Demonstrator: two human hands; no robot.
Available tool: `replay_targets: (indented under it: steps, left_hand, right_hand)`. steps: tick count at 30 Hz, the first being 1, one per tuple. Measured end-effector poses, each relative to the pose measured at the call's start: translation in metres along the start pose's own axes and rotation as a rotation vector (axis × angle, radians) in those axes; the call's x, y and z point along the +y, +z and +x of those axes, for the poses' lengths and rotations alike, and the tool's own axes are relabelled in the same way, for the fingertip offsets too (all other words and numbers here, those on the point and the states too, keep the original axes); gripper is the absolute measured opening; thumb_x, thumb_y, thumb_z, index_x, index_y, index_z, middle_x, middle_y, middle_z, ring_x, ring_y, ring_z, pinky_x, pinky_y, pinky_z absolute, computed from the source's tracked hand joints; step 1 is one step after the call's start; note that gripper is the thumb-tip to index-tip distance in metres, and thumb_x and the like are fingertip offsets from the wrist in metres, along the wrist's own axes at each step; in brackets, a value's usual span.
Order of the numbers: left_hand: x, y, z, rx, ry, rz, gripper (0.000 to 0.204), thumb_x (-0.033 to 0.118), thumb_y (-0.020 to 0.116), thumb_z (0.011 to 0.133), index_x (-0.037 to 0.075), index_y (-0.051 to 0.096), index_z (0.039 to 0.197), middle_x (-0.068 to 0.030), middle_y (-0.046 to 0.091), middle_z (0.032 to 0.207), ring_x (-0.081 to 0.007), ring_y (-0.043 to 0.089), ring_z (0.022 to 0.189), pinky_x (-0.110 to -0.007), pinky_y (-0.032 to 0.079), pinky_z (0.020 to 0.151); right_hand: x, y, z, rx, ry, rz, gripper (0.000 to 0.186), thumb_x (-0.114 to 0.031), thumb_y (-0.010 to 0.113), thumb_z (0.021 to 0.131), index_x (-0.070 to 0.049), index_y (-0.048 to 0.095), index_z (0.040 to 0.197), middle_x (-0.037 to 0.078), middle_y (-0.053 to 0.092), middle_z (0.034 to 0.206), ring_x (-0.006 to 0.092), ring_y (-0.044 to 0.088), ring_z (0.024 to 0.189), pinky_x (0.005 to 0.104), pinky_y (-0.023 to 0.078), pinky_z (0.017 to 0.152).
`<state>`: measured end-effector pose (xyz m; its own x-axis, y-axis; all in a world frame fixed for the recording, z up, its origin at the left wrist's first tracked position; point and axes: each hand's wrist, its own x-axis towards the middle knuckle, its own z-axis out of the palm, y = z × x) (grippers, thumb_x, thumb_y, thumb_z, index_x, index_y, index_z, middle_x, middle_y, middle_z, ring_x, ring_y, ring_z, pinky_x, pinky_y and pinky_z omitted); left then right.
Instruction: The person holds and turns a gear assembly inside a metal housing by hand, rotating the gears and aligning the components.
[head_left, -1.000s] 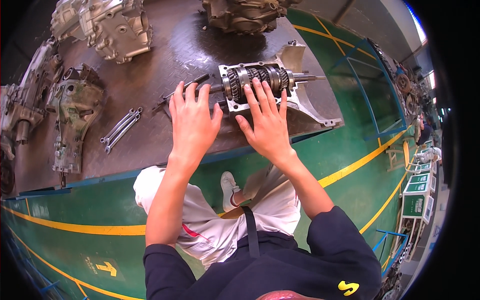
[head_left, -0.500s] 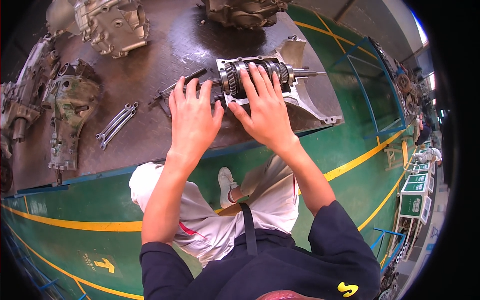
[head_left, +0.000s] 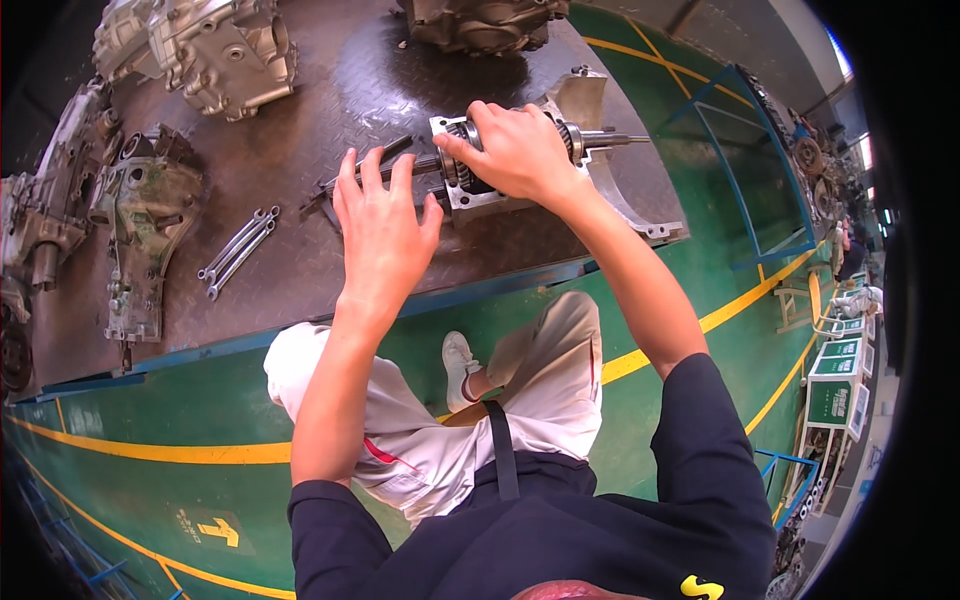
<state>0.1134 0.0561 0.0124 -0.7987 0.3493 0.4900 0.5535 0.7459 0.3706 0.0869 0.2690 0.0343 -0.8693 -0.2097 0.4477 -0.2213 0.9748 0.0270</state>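
Observation:
A silver gearbox housing (head_left: 610, 205) lies with its inside facing up near the right end of the metal table. A gear shaft (head_left: 615, 138) with several toothed gears rests in it, its thin end sticking out to the right. My right hand (head_left: 525, 155) arches over the gears, fingers bent down on the far side and thumb stretched to the left; the fingertips are partly hidden. Left of the housing, a dark splined shaft (head_left: 425, 164) juts out. My left hand (head_left: 385, 230) is open above it, fingers spread, whether touching I cannot tell.
Several combination wrenches (head_left: 238, 250) lie on the table (head_left: 290, 290). Two more gearbox castings (head_left: 140, 230) (head_left: 45, 220) stand at the left, a silver one (head_left: 220, 60) at the back, and a dark casting (head_left: 485, 25) at the far edge. A blue frame (head_left: 750, 170) stands on the right.
My right hand has gone from lying flat with fingers spread to curling over the gears, the wrist turned and the elbow swung outward. My left hand has shifted slightly left.

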Motion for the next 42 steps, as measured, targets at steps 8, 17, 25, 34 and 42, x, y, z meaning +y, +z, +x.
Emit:
replay_targets:
  steps: [8,17,25,34,42]
  left_hand:
    - [-0.005,0.001,0.002,-0.008,-0.03,-0.006,0.051,0.021,0.071,0.092,0.003,0.059,0.138,-0.0242,0.049,0.148,-0.0455,0.034,0.146,-0.057,0.033,0.119]
    - [-0.009,0.003,0.002,0.001,-0.025,-0.018,0.053,0.022,0.071,0.09,0.001,0.058,0.138,-0.0273,0.051,0.144,-0.047,0.035,0.145,-0.058,0.029,0.12]
    - [-0.008,0.007,0.001,-0.009,-0.014,-0.014,0.054,0.022,0.071,0.09,0.0,0.058,0.138,-0.0277,0.051,0.145,-0.0478,0.035,0.144,-0.059,0.03,0.119]
    - [-0.008,0.005,0.0,0.002,0.0,-0.019,0.054,0.021,0.071,0.09,0.0,0.058,0.138,-0.0272,0.05,0.144,-0.0481,0.036,0.143,-0.059,0.03,0.119]
    - [-0.005,0.004,-0.001,-0.012,0.018,-0.026,0.054,0.021,0.072,0.09,0.0,0.057,0.138,-0.0275,0.05,0.144,-0.0484,0.037,0.143,-0.059,0.03,0.119]
  right_hand:
    - [0.003,-0.01,0.014,-0.226,0.13,0.048,0.085,-0.077,0.038,0.099,0.001,0.07,0.089,0.025,0.074,0.086,0.0417,0.074,0.084,0.0518,0.059,0.072]
    - [-0.015,-0.008,-0.026,0.065,0.017,0.054,0.065,-0.059,0.058,0.098,0.002,0.057,0.124,0.019,0.065,0.114,0.0367,0.061,0.114,0.0516,0.039,0.109]
    - [-0.041,-0.007,-0.078,0.117,0.029,0.025,0.088,-0.062,0.062,0.094,0.002,0.043,0.152,0.025,0.039,0.158,0.0416,0.035,0.146,0.0568,0.02,0.125]
    - [-0.038,-0.022,-0.095,0.015,0.047,-0.034,0.078,-0.058,0.058,0.099,-0.008,0.042,0.157,0.018,0.038,0.164,0.0383,0.033,0.152,0.0602,0.015,0.126]
    - [-0.04,-0.02,-0.085,0.056,0.005,0.023,0.083,-0.062,0.059,0.097,-0.006,0.044,0.156,0.027,0.039,0.16,0.043,0.035,0.15,0.0575,0.019,0.126]
